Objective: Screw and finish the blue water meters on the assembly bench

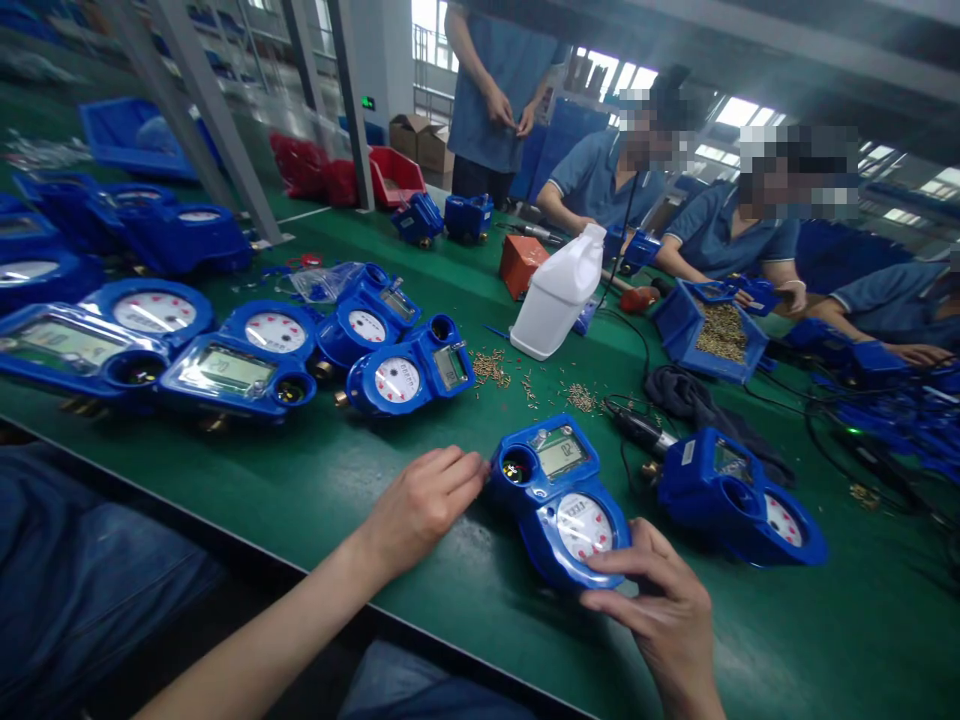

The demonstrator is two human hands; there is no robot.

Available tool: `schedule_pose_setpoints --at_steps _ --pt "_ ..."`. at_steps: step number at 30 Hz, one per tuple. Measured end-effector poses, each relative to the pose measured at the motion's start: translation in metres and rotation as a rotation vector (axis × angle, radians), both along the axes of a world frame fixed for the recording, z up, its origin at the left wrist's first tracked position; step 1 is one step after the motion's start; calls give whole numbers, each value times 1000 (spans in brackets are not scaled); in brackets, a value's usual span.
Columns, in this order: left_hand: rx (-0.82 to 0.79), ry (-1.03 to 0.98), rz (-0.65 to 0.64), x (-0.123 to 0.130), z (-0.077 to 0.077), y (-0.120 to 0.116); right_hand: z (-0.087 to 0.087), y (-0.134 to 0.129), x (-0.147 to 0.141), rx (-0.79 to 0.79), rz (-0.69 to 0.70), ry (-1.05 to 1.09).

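Observation:
A blue water meter (536,540) stands in front of me on the green bench, with a small digital display and a round white dial. My right hand (667,605) grips its dial end, the thumb below and the fingers at the dial's rim. At the opposite side, my left hand (431,500) has its fingers bent together, their tips against the housing's edge; what lies under them is hidden. An uncovered round well (514,468) beside the display shows small wires. Right of it lies another blue meter (720,500), next to a power screwdriver (637,425).
Several blue meters (274,330) line the bench's left side. Loose screws (491,368) lie beyond my hands, near a white jug (559,295). A blue bin (675,335) holds more screws. Dark cloth (705,405) and cables lie to the right. Co-workers are across the bench.

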State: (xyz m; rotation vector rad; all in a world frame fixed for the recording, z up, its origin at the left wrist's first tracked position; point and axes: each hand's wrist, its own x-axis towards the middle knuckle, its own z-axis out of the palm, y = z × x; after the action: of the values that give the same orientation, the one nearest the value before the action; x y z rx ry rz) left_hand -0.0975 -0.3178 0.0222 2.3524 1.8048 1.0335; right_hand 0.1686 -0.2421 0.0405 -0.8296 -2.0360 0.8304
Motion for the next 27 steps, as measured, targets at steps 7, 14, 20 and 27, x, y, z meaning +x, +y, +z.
schedule_pose_setpoints --at_steps 7,14,20,27 --pt "-111 -314 97 -8 -3 0 -3 -1 1 -32 -2 18" --pt "-468 -783 82 10 -7 18 -4 1 3 -42 3 13" --pt "-466 -883 184 4 -15 21 -3 0 2 -78 -31 30" --pt "-308 -577 345 -19 -22 20 -12 -5 3 -135 -62 70"
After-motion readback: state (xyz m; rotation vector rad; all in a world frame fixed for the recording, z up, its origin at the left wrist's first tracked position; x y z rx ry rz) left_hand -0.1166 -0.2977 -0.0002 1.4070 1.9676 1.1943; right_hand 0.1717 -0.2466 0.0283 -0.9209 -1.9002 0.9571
